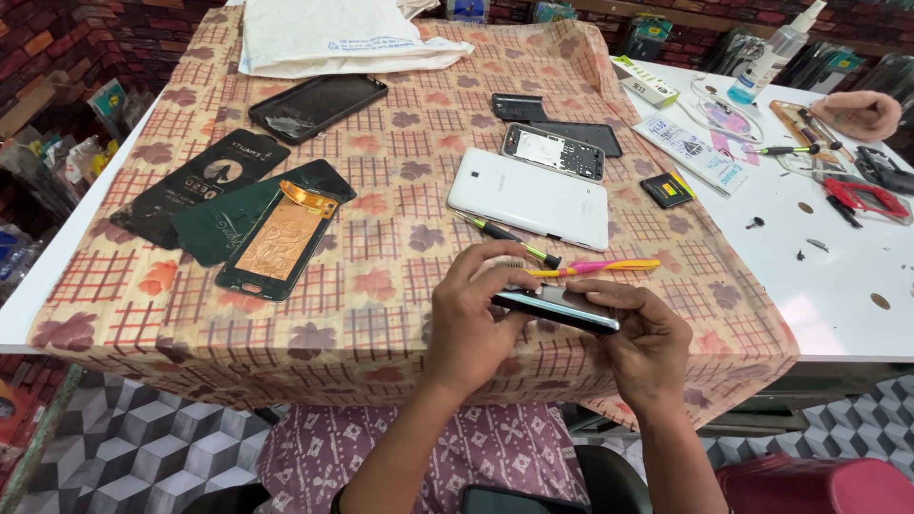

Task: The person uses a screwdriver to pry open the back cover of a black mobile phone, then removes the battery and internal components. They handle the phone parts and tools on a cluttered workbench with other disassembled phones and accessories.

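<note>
A slim dark smartphone (562,308) is held edge-on between both hands above the front of the table. My left hand (471,319) wraps its left end, with the fingers curled over the top edge. My right hand (643,338) grips its right end from below. Just beyond the hands lie a green-handled screwdriver (509,237) and a pink and yellow toothbrush (600,267) on the patterned cloth (381,314).
A white tablet (529,198) lies face down behind the tools, with a phone frame (553,151) beyond it. At left are a phone with a copper-coloured inside (281,240), dark flat packets (209,181) and a black case (319,105). Another person's hand (860,114) rests far right among small tools.
</note>
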